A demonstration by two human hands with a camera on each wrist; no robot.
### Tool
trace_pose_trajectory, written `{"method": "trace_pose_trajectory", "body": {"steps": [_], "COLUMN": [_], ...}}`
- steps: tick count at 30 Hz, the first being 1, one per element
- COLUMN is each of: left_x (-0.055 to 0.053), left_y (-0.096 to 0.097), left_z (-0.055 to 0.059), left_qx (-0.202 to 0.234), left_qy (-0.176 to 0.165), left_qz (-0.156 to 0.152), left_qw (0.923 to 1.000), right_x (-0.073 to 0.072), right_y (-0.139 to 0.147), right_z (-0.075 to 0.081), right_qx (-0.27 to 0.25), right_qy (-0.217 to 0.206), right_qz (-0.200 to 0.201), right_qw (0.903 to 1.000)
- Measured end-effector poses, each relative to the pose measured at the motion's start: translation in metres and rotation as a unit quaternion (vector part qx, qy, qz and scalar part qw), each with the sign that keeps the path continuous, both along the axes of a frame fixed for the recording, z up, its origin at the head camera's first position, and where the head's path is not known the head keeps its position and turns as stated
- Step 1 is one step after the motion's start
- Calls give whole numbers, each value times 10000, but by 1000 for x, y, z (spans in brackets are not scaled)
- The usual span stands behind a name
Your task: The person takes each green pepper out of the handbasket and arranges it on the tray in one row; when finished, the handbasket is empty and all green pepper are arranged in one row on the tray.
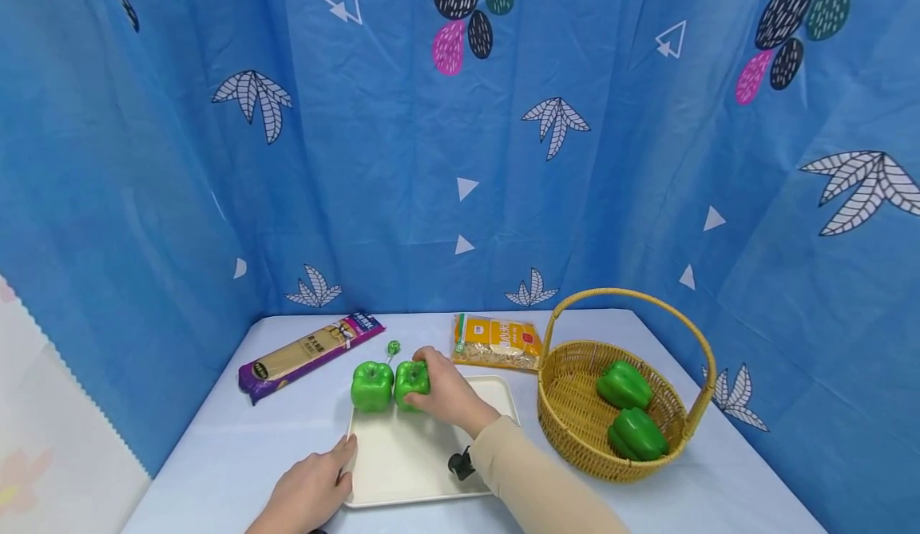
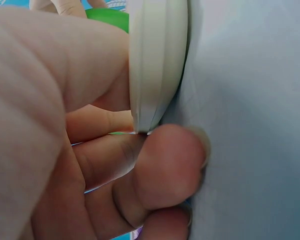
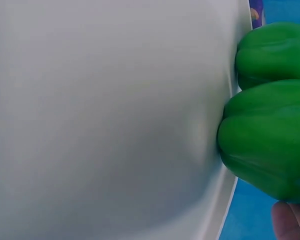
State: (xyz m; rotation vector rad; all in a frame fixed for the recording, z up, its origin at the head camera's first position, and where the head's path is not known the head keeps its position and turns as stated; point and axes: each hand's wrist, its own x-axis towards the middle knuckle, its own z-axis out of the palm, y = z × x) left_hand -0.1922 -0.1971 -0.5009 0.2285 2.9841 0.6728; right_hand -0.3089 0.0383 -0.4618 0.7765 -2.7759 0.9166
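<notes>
A white rectangular tray [image 1: 410,458] lies on the table. My left hand [image 1: 316,478] grips its left edge, and the left wrist view shows the curled fingers [image 2: 170,167] around the rim [image 2: 157,60]. At the tray's far edge my right hand [image 1: 449,390] holds a green bell pepper [image 1: 410,382] between thumb and fingers. Directly left of it is another green bell pepper [image 1: 372,388], at the tray's far left corner. In the right wrist view the held pepper [image 3: 270,140] overlaps the tray's rim, with one fingertip [image 3: 285,220] below it.
On the right stands a handled wicker basket [image 1: 568,406] with two green peppers [image 1: 624,385] inside. A yellow food packet [image 1: 497,342] lies behind the tray, a long purple-ended packet [image 1: 309,356] at the back left. A small green round thing [image 1: 393,348] shows behind the peppers. Blue curtains [image 1: 402,159] surround the table.
</notes>
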Motion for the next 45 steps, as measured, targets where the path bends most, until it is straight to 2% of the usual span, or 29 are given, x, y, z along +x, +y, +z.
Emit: {"method": "trace_pose_trajectory", "body": {"steps": [9, 15, 20, 22, 25, 30, 34, 38, 41, 45], "left_x": [-1, -2, -1, -2, -2, -1, 0, -1, -1, -2], "left_y": [0, 0, 0, 1, 2, 0, -1, -2, -2, 0], "left_z": [0, 0, -1, -2, -1, 2, 3, 1, 1, 2], "left_qx": [-15, -67, 16, 34, -9, -58, -100, -72, -41, -83], "left_qy": [-4, -147, -98, -61, -63, -126, -96, -21, -43, -230], "left_qz": [3, -10, 6, 0, -22, -14, -54, -77, -101, -101], "left_qw": [10000, 9999, 10000, 10000, 10000, 9999, 9999, 9999, 9999, 9996], "right_x": [1, 3, 7, 8, 11, 16, 21, 23, 19, 9], "right_y": [1, 2, 15, 26, 49, 102, 150, 196, 224, 251], "right_z": [1, 2, 9, 16, 33, 65, 82, 87, 79, 53], "right_qx": [23, 86, -20, -126, -340, -768, -794, -597, -136, 671], "right_qy": [-35, -157, -184, -15, 478, 1532, 1956, 1882, 1752, 1482], "right_qz": [-4, 20, 59, 35, -94, -299, -626, -1129, -1770, -2738], "right_qw": [10000, 9998, 9998, 9999, 9982, 9848, 9755, 9738, 9684, 9479]}}
